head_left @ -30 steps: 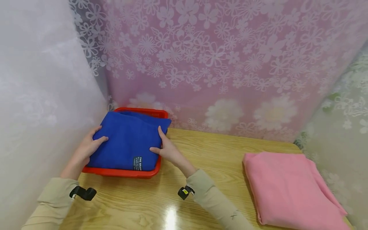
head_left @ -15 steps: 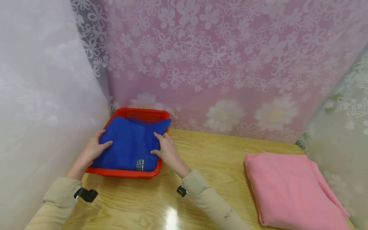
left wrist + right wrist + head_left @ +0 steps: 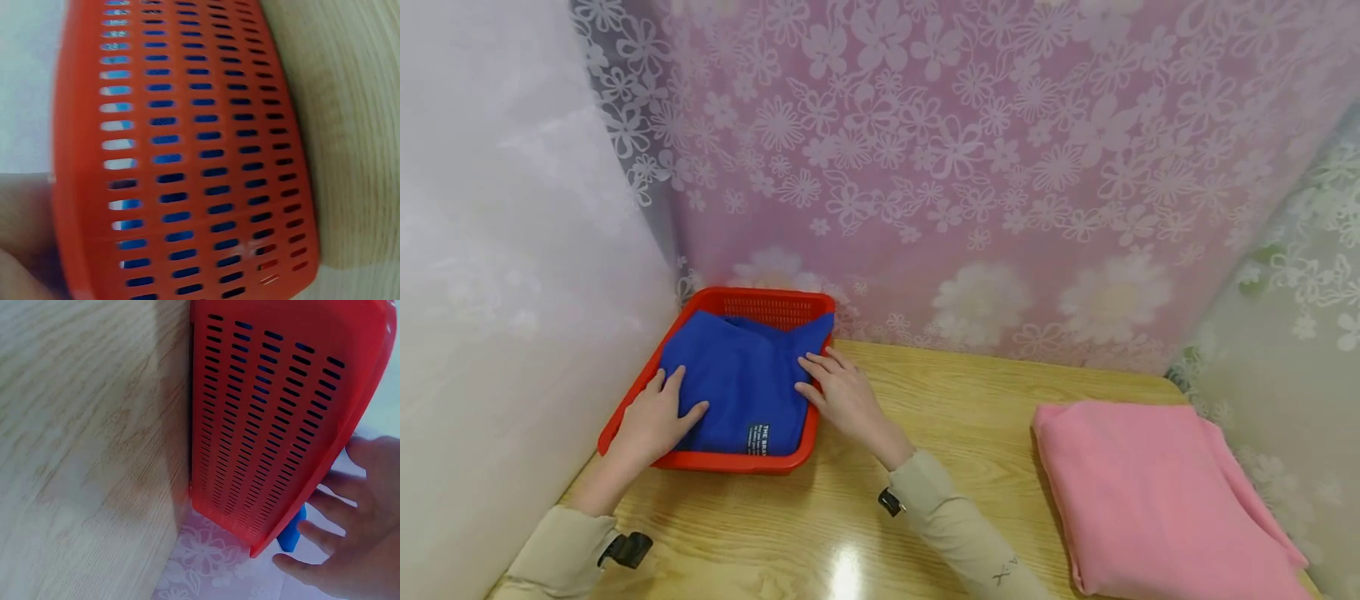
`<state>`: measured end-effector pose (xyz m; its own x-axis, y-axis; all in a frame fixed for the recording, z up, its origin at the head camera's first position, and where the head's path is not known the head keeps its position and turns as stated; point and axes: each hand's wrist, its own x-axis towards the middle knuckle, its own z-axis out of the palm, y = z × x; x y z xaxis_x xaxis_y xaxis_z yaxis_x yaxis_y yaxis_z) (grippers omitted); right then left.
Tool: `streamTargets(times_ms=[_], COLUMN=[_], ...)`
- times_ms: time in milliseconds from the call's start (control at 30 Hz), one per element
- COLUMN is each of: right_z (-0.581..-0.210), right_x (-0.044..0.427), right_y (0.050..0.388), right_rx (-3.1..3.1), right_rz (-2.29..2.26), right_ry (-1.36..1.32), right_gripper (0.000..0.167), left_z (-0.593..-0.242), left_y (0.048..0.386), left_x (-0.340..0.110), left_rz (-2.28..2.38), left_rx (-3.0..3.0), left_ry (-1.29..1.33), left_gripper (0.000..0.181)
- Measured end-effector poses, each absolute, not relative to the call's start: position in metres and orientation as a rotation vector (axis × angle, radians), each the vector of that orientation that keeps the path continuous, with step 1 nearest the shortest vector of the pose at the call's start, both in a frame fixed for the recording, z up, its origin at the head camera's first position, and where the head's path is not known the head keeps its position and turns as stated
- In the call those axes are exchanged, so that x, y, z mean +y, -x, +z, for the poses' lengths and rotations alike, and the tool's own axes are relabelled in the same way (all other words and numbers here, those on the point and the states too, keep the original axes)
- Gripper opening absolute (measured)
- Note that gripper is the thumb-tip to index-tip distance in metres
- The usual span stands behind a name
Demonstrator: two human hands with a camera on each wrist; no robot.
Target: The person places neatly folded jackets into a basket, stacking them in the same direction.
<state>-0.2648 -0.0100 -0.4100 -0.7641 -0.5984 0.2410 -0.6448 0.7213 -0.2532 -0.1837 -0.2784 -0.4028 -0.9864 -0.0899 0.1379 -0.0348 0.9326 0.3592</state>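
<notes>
A folded blue garment [image 3: 737, 375] with a dark printed label lies inside the red plastic basket [image 3: 730, 462], one corner rising at the back right rim. My left hand [image 3: 655, 421] rests on the garment's left front part, fingers spread and fairly straight. Over the right rim, my right hand [image 3: 848, 398] touches the garment's right edge with extended fingers. From the right wrist view, the fingers of the right hand [image 3: 356, 519] reach over the rim, and a bit of blue cloth [image 3: 292, 531] shows past it. The slotted basket wall [image 3: 187, 150] fills the left wrist view, hiding most of the left hand.
A folded pink garment [image 3: 1150, 492] lies on the right side of the wooden table [image 3: 940, 400]. A flowered pink curtain [image 3: 925, 167] hangs behind the table, and a whitish sheet [image 3: 512, 250] borders it on the left.
The blue garment has settled lower in the basket, exposing more of the back wall. My left hand has moved from the garment's left edge onto its front, and my right fingers have loosened and straightened.
</notes>
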Motion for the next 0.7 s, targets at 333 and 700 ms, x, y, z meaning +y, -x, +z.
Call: streamTargets(times_ms=[333,700], right_z=[-0.411,-0.397], right_x=[-0.012,0.038], right_y=[0.265,0.257], right_rx=[-2.810,-2.683], right_rz=[0.429,0.754], right_ry=[-1.022,-1.008], right_gripper=[0.048,0.044], left_z=[-0.408,-0.385], left_y=[0.196,0.191], left_x=[-0.281,-0.226], left_rz=[-0.511,-0.547], left_rx=[-3.015,-2.662], left_ry=[-0.040,0.003], left_gripper=[0.076,0.047])
